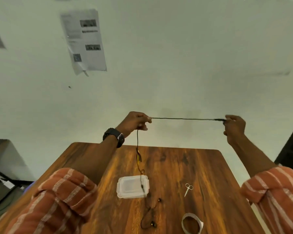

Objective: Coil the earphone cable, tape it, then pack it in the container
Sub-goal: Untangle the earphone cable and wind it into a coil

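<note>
Head view, the only one I have. Both hands are raised above the far edge of the brown wood-grain tabletop [201,174], in front of a pale wall.

Progress, as I judge it: early. No coil formed, no tape on the cable, nothing packed. The thin dark earphone cable [184,118] is stretched straight, which I read as straightening before the first loop. Coiling, taping and packing all remain.

Left hand [135,121]: grip closed, fingers pinched on the cable. A black wristwatch [114,136] sits on that wrist. Right hand [234,126]: grip closed on the cable's end, thumb and forefinger pinching what looks like the plug; too blurred to confirm.

Cable relative to the grips: one taut run leaves the left grip toward 3 o'clock and ends in the right grip. From the left grip the rest drops toward 6 o'clock, crosses the clear plastic lidded container [133,186] and trails onto the tabletop, where the two dark earbuds [153,224] lie slack at about 5 o'clock of the container.

Other items on the tabletop: small silver scissors [188,189] at 3 o'clock of the container, apart from it; white tape roll [192,223] at 6 o'clock of the scissors, near the tabletop's near edge. The container's lid looks shut, so I expect it needs opening before packing.
</note>
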